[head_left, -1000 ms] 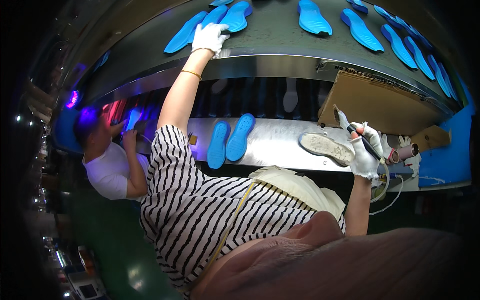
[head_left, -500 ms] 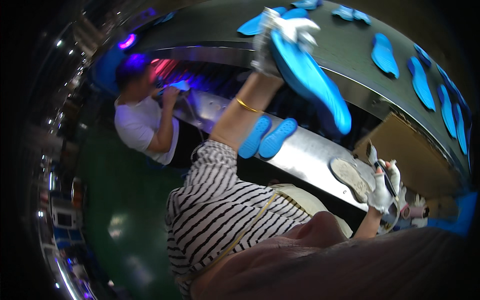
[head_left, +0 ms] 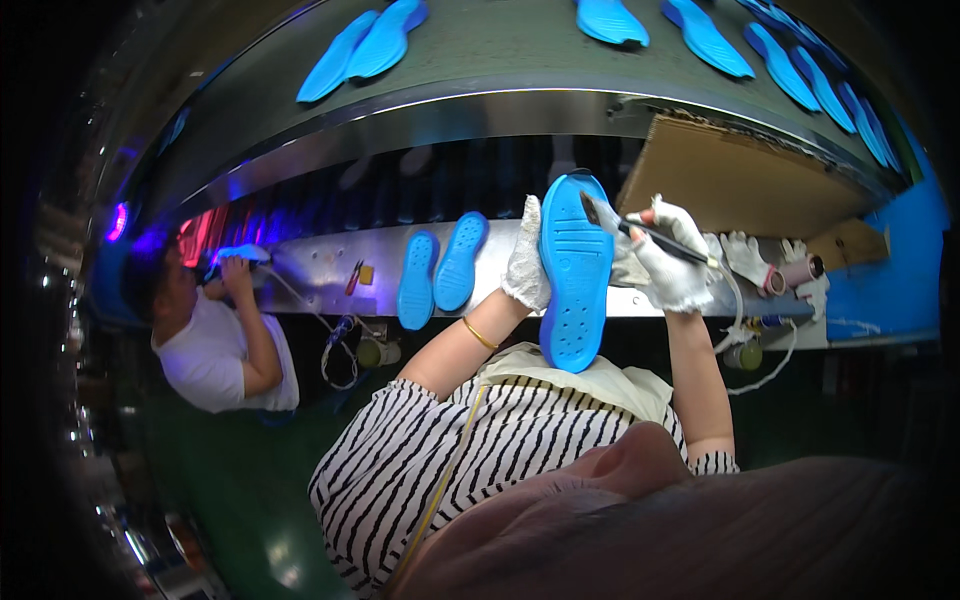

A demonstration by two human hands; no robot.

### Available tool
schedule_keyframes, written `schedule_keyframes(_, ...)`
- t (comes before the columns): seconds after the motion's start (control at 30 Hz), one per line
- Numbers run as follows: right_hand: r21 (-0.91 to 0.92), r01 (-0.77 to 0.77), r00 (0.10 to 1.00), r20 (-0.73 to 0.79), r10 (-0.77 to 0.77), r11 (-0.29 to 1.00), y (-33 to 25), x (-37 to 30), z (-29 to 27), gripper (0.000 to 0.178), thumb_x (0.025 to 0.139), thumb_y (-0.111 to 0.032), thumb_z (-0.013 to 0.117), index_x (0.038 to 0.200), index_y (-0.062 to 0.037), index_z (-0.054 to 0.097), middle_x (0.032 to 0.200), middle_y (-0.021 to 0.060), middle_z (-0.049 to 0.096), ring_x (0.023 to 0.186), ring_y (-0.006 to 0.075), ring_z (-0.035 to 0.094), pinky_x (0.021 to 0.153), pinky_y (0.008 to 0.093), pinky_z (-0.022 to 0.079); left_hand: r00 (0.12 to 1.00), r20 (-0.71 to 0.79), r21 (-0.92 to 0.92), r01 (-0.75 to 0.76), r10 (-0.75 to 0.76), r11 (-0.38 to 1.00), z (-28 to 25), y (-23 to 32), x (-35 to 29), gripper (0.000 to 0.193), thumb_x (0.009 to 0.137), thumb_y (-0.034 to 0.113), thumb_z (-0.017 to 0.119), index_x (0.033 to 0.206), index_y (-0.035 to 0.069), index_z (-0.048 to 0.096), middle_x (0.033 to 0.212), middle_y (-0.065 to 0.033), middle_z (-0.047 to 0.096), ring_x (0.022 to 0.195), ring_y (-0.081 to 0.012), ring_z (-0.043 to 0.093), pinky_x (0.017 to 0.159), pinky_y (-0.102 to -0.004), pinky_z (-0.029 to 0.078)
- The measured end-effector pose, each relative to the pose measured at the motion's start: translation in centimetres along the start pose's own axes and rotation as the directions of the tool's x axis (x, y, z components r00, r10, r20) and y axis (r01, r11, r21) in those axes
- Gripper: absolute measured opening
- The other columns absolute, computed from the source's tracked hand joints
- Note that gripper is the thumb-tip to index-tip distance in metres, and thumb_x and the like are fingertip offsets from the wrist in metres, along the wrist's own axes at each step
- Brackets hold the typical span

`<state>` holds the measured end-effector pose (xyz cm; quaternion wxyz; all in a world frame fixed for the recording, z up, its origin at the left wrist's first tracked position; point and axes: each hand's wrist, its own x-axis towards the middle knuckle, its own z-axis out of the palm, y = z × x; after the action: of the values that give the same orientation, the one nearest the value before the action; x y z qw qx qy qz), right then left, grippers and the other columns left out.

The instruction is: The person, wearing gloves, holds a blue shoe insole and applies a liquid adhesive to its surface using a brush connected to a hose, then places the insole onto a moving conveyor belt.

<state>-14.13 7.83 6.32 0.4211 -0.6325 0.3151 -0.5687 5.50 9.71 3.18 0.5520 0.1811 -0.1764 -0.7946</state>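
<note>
A bright blue shoe sole (head_left: 577, 300) hangs upright before me, its grooved and dimpled face showing. My left hand (head_left: 524, 262), in a white glove, is closed on the sole's left edge; some of its fingers are hidden behind it. A dark-handled brush (head_left: 684, 248) is gripped in my right hand (head_left: 668, 268), also gloved, with bare fingertips showing. The brush tip lies over the sole's upper right part; whether it touches, I cannot tell. From the handle's end runs a pale tube (head_left: 739, 300). A pale sole-shaped piece (head_left: 626, 270) is partly hidden behind the blue sole.
Two blue soles (head_left: 461, 261) lie left on the metal bench (head_left: 315, 262). More soles (head_left: 706, 38) rest on the dark conveyor (head_left: 500, 62) beyond. A cardboard sheet (head_left: 722, 180), gloves (head_left: 746, 257) and a spool (head_left: 802, 271) are at right. A co-worker (head_left: 222, 345) sits at left.
My left hand has come down from over the conveyor with the blue sole. My right hand has brought the brush up to the sole. The view has turned.
</note>
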Motion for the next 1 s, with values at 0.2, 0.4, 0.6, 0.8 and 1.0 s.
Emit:
schedule_keyframes(0.2, -0.034, 0.07, 0.976, -0.203, -0.075, 0.997, -0.6, 0.6, 2.3, 0.024, 0.084, 0.005, 0.07, 0.105, -0.0011, 0.061, 0.095, 0.008, 0.067, 0.083, 0.0117, 0.067, 0.076, 0.0259, 0.055, 0.997, 0.028, 0.021, -0.075, 0.074, 0.997, 1.4, -3.0, 1.3, 0.078, 0.093, 0.072, 0.039, 0.144, 0.013, 0.042, 0.135, -0.0108, 0.057, 0.118, -0.025, 0.061, 0.1, -0.0424, 0.052)
schedule_keyframes(0.4, 0.157, -0.057, 0.995, -0.075, 0.07, 0.986, -1.5, -0.7, 2.0, 0.025, 0.085, 0.004, 0.068, 0.108, -0.0016, 0.058, 0.099, 0.0087, 0.068, 0.084, 0.011, 0.065, 0.078, 0.0259, 0.054, 0.996, -0.016, 0.135, -0.09, 0.093, 0.987, 1.0, -2.2, 1.4, 0.09, 0.087, 0.079, 0.041, 0.147, 0.012, 0.038, 0.141, -0.0133, 0.052, 0.126, -0.0294, 0.054, 0.105, -0.0442, 0.048)
schedule_keyframes(0.6, -0.197, 0.192, 0.981, 0.078, -0.18, 0.961, -1.8, -1.9, 2.5, 0.025, 0.074, 0.009, 0.071, 0.095, -0.0016, 0.063, 0.09, 0.0074, 0.063, 0.079, 0.0137, 0.067, 0.07, 0.0254, 0.055, 0.999, -0.016, 0.174, -0.036, 0.039, 0.984, 1.1, -0.9, 1.2, 0.096, 0.085, 0.081, 0.042, 0.142, 0.004, 0.044, 0.13, -0.0171, 0.059, 0.116, -0.0308, 0.061, 0.101, -0.0458, 0.051)
schedule_keyframes(0.8, -0.285, 0.18, 0.983, 0.074, -0.166, 0.941, -2.5, -3.0, 2.3, 0.021, 0.073, 0.004, 0.072, 0.092, -0.0016, 0.065, 0.086, 0.0099, 0.064, 0.075, 0.0189, 0.065, 0.068, 0.0308, 0.053, 0.999, -0.048, 0.18, 0.011, -0.002, 0.984, 1.1, 0.2, 0.6, 0.094, 0.086, 0.081, 0.039, 0.142, 0.005, 0.045, 0.131, -0.0186, 0.059, 0.114, -0.0327, 0.062, 0.1, -0.0463, 0.051)
schedule_keyframes(1.0, -0.021, -0.154, 0.974, 0.165, 0.155, 0.988, -2.8, -5.2, 1.2, 0.017, 0.08, 0.004, 0.071, 0.094, 0.0005, 0.063, 0.088, 0.007, 0.065, 0.073, 0.0124, 0.067, 0.068, 0.026, 0.056, 0.995, -0.011, 0.141, 0.099, -0.098, 0.985, 0.7, 0.4, -1.1, 0.093, 0.088, 0.08, 0.035, 0.143, 0.005, 0.044, 0.132, -0.0186, 0.058, 0.116, -0.0338, 0.061, 0.103, -0.047, 0.048)
